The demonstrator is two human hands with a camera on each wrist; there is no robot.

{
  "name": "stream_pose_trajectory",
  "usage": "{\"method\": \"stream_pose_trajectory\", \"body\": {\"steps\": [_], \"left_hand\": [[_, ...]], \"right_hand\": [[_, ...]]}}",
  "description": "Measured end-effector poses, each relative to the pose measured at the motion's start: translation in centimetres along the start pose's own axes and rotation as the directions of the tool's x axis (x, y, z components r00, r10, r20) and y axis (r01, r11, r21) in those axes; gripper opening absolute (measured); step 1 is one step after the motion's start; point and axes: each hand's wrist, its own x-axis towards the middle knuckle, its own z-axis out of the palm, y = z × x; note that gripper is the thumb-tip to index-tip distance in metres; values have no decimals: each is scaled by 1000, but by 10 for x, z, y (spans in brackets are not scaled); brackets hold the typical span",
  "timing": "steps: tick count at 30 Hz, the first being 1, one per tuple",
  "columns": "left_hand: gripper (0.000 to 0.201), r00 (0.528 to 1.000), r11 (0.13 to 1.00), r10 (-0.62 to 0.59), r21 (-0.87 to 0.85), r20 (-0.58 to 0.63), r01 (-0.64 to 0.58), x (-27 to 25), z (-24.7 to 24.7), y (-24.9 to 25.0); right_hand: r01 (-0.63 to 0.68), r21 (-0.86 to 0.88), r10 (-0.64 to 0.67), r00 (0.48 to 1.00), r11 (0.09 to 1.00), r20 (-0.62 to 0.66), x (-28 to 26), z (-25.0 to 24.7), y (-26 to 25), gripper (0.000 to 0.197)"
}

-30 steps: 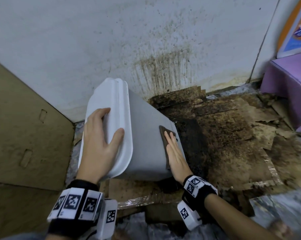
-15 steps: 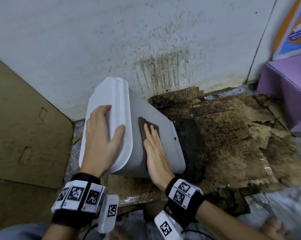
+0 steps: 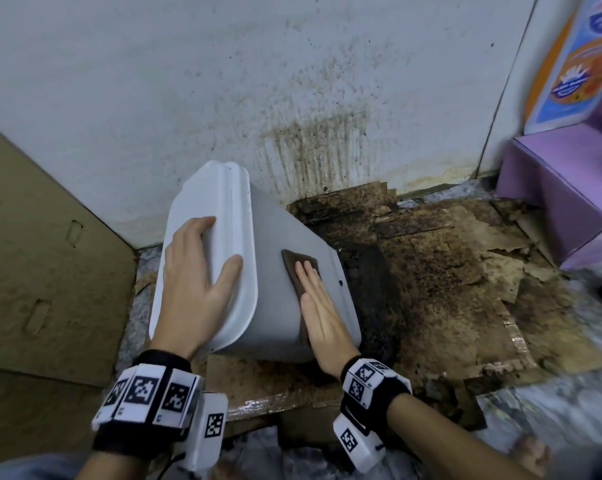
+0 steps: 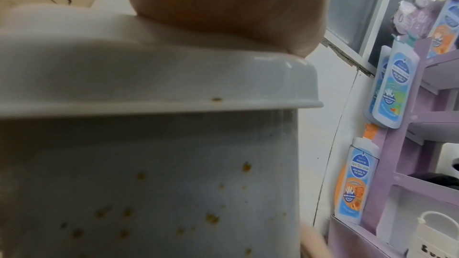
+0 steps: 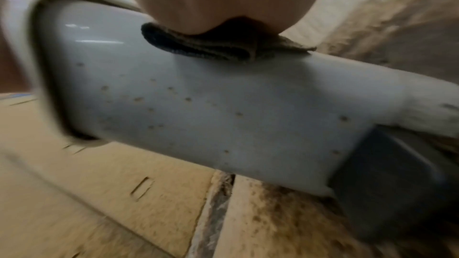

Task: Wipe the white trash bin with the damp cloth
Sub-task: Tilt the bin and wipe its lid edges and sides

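**Wiping the tipped white bin**

I see the white trash bin [image 3: 275, 306] in the middle of the head view. It is tipped over, with its lid end toward the upper left of the frame and its bottom toward the lower right. It rests on dirty brown cardboard [image 3: 448, 289] next to the stained white wall [image 3: 223, 81].

My left hand [image 3: 195, 275] lies on the lid [image 3: 237, 216]. Its fingers are spread flat across the top and the thumb hooks over the lid's edge.

My right hand [image 3: 322, 317] is flat, with the fingers straight and close together. It presses the brown cloth [image 3: 297, 268] against the bin's side. The cloth sticks out past my fingertips. In the right wrist view the cloth [image 5: 211, 46] is folded and squashed under my palm.

Little brown spots dot the bin's side [image 5: 198, 115] below the cloth. The left wrist view shows more spots on the bin [image 4: 174, 193].

A purple shelf [image 3: 552, 188] stands at the right edge of the head view.
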Motion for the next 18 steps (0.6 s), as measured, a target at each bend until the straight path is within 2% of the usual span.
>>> {"method": "stream_pose_trajectory", "body": {"steps": [5, 11, 14, 18], "left_hand": [[67, 999, 999, 34, 17, 13, -34, -1, 5, 7], [69, 1000, 999, 21, 43, 1, -21, 2, 6, 7], [68, 1000, 999, 14, 34, -5, -13, 1, 5, 7], [68, 1000, 1000, 8, 26, -18, -7, 2, 5, 7]], "right_hand": [[-187, 33, 188, 980, 982, -68, 0, -2, 39, 47], [-266, 163, 289, 948, 950, -132, 6, 6, 19, 43], [-261, 183, 287, 949, 948, -134, 5, 10, -3, 43], [-131, 174, 150, 984, 976, -101, 1, 20, -53, 57]]}}
